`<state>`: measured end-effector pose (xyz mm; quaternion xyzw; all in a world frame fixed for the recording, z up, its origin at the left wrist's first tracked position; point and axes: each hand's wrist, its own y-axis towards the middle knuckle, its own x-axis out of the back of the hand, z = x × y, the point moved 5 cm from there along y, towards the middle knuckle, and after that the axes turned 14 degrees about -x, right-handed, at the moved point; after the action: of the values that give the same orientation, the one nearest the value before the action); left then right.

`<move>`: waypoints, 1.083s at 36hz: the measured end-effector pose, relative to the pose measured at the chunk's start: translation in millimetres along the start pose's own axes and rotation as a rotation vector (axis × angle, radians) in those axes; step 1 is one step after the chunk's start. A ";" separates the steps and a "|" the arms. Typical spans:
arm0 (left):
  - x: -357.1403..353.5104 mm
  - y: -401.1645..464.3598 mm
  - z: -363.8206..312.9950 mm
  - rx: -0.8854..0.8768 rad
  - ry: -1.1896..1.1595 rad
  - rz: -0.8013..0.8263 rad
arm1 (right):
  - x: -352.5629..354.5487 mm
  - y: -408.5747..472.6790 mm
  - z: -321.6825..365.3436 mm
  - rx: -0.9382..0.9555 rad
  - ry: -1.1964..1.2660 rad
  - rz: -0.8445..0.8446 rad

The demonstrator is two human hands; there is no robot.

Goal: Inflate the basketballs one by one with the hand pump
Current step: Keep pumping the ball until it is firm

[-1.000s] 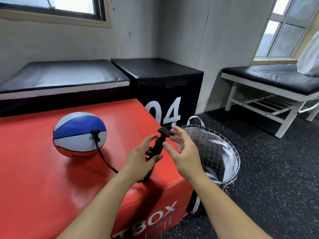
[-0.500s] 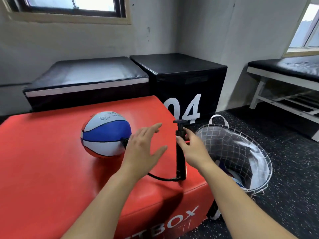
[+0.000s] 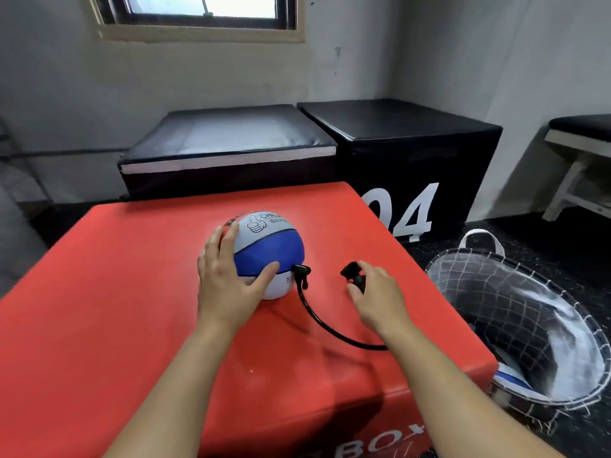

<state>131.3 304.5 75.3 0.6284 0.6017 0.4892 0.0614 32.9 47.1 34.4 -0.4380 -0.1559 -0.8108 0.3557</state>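
A blue, white and red basketball (image 3: 268, 251) sits on the red padded box (image 3: 109, 325). My left hand (image 3: 228, 287) rests on the ball's left side, fingers spread over the top and thumb close to the valve. A black hose (image 3: 317, 317) runs from the valve, curving right and under my right wrist. My right hand (image 3: 380, 300) grips the black hand pump (image 3: 352, 275), which stands on the box; only its top handle shows above my fingers.
A wire mesh basket (image 3: 529, 294) with a white liner stands on the floor to the right, with another ball (image 3: 512, 380) in it. Behind the red box are a black box marked 04 (image 3: 413, 153) and a low black padded block (image 3: 231, 137). A bench (image 3: 582, 137) is at the far right.
My left hand let go of the pump, moved left and settled on the ball. My right hand took the pump and holds it lower. The view shifted left.
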 end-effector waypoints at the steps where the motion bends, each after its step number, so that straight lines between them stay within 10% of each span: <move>1: 1.1 -0.8 2.8 0.017 -0.025 0.001 | -0.5 -0.7 8.0 0.028 0.059 -0.021; 14: 16.3 -11.0 31.6 0.149 -0.253 -0.029 | -35.4 -20.7 92.6 0.091 0.726 0.473; 23: 21.6 -7.2 59.9 0.338 -0.409 0.066 | -5.1 -23.2 105.5 0.272 0.747 0.314; 39: 16.6 -10.5 18.6 -0.040 -0.304 0.088 | 2.8 -48.5 131.5 0.480 0.538 -0.083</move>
<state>133.5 330.4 67.7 0.7194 0.5477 0.4026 0.1427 76.1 153.9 114.2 -0.1063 -0.2604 -0.8510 0.4435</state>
